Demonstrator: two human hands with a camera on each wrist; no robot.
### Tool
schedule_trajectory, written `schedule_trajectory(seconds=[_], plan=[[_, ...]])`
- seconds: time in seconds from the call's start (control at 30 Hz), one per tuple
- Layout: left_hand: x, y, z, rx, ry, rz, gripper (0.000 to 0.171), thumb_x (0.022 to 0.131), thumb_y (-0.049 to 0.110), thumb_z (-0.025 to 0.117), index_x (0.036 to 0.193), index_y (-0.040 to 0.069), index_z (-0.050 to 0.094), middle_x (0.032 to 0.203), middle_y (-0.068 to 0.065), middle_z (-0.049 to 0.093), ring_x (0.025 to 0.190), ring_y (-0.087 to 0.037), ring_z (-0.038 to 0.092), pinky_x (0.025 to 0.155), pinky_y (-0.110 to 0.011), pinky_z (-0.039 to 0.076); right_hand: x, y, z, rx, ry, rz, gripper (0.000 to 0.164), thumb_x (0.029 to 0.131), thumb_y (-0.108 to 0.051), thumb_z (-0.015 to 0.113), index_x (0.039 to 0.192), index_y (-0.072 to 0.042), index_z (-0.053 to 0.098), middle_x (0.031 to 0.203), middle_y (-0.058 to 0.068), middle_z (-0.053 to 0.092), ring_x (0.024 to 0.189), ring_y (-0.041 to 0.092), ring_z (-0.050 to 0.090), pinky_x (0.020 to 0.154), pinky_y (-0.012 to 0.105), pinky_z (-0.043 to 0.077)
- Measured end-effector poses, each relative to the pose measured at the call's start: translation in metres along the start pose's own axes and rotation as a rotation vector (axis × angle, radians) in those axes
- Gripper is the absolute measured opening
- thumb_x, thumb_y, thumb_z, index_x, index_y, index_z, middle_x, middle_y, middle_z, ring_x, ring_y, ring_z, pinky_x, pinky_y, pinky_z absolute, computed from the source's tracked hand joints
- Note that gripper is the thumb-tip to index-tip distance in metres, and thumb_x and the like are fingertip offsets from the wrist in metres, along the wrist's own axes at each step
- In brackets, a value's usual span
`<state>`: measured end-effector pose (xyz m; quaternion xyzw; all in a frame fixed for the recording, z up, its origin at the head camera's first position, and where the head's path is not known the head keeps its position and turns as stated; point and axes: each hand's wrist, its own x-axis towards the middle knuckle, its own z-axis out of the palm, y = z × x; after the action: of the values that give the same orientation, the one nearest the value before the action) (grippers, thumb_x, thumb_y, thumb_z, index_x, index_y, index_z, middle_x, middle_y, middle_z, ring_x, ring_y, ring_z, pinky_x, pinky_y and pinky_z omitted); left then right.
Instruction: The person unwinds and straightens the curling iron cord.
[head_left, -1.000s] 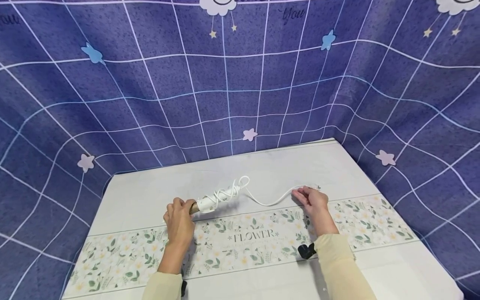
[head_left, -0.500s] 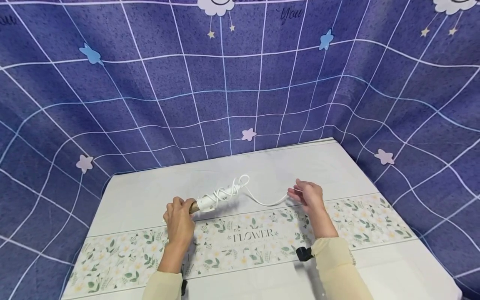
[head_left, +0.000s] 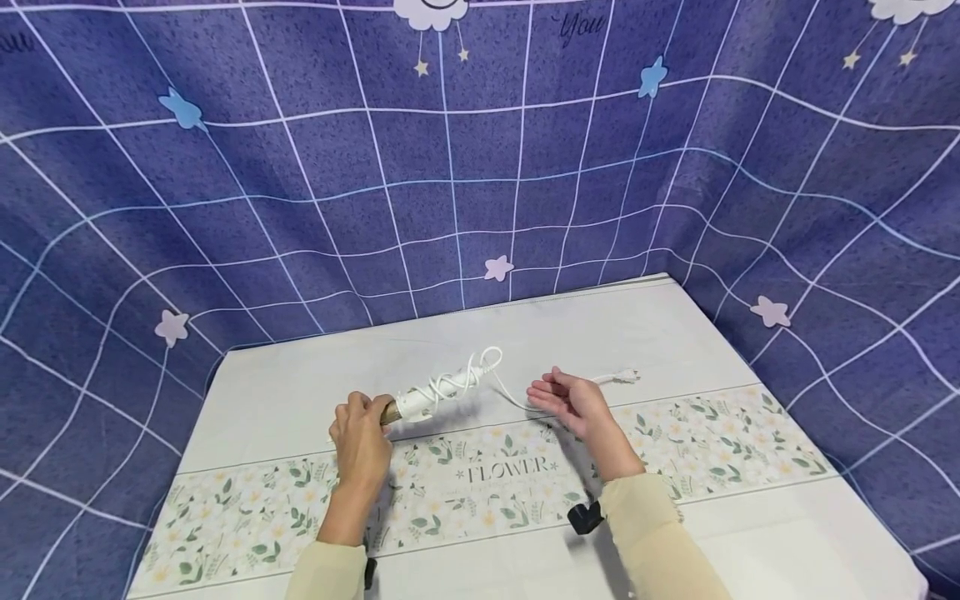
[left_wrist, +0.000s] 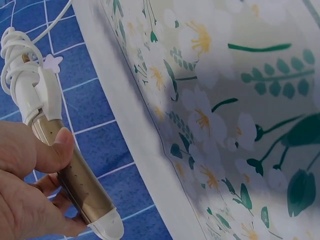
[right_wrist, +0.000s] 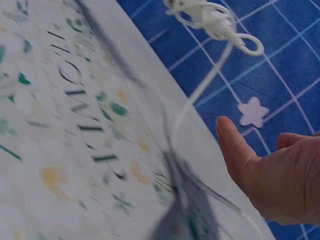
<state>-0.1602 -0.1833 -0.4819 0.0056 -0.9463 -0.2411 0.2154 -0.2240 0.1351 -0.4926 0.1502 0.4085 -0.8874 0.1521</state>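
A curling iron (head_left: 416, 405) with a white handle is held above the table, tilted up to the right. My left hand (head_left: 362, 442) grips its gold barrel (left_wrist: 82, 182), thumb on one side and fingers on the other; a white tip shows beyond them in the left wrist view. White cord (head_left: 444, 388) winds loosely around the handle and makes a small loop at its end. From there the cord runs right, passing behind my right hand (head_left: 576, 407), whose fingers are extended. Whether that hand touches the cord I cannot tell. The plug (head_left: 627, 376) lies on the table beyond it.
A white table cover (head_left: 300, 375) bears a floral band (head_left: 247, 517) with the word FLOWER. Behind and beside the table hangs a blue curtain (head_left: 315, 225) with a grid and stars. A black wrist device (head_left: 585, 517) sits at my right cuff.
My right hand has moved left along the cord from near the plug, uncovering the plug, and its fingers have straightened. My left hand still holds the curling iron almost unmoved.
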Motion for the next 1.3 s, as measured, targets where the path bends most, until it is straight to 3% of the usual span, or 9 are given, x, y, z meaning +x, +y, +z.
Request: schedule_trajectory(seconds=[0.2,0.53,0.73,1.0,1.3], plan=[[0.0,0.002,-0.001,-0.012,-0.007,-0.003,0.043,0.071,-0.013,0.072,0.108,0.009,0.069,0.098,-0.011,0.047,0.095,-0.032,0.041,0.093,-0.055,0.031,0.01,0.024,0.009,0.068,-0.094,0.089,0.052,0.105,-0.015,0.036,0.141,0.019,0.02,0.141,0.043,0.028,0.13,0.053,0.035,0.104,0.052,0.036],[-0.001,0.005,-0.002,0.002,-0.005,0.0,0.042,0.071,-0.012,0.073,0.108,0.009,0.069,0.099,-0.011,0.048,0.095,-0.031,0.042,0.094,-0.055,0.031,0.019,0.05,0.015,0.228,-0.226,0.226,0.059,0.106,-0.024,0.031,0.146,0.015,0.01,0.148,0.038,0.02,0.137,0.05,0.025,0.111,0.053,0.027],[-0.003,0.006,-0.001,0.006,-0.013,0.005,0.044,0.071,-0.013,0.073,0.109,0.009,0.069,0.099,-0.011,0.048,0.094,-0.031,0.042,0.094,-0.055,0.031,0.02,0.054,0.021,0.367,-0.242,0.259,0.062,0.106,-0.025,0.031,0.148,0.011,0.004,0.152,0.035,0.014,0.141,0.045,0.018,0.113,0.054,0.022],[-0.007,0.007,-0.001,0.019,-0.05,0.011,0.046,0.072,-0.015,0.072,0.112,0.009,0.068,0.1,-0.011,0.048,0.097,-0.031,0.042,0.097,-0.056,0.031,0.026,0.052,0.021,0.62,-0.214,0.175,0.063,0.104,-0.016,0.035,0.15,0.007,-0.001,0.157,0.025,0.003,0.145,0.038,0.008,0.116,0.049,0.015],[-0.013,0.003,-0.003,0.053,-0.108,0.003,0.045,0.072,-0.011,0.075,0.112,0.008,0.068,0.104,-0.011,0.05,0.098,-0.03,0.043,0.102,-0.054,0.028,0.03,0.033,0.015,0.701,-0.215,0.07,0.061,0.102,-0.011,0.038,0.153,0.0,0.005,0.158,0.019,0.013,0.144,0.032,0.019,0.116,0.041,0.018]])
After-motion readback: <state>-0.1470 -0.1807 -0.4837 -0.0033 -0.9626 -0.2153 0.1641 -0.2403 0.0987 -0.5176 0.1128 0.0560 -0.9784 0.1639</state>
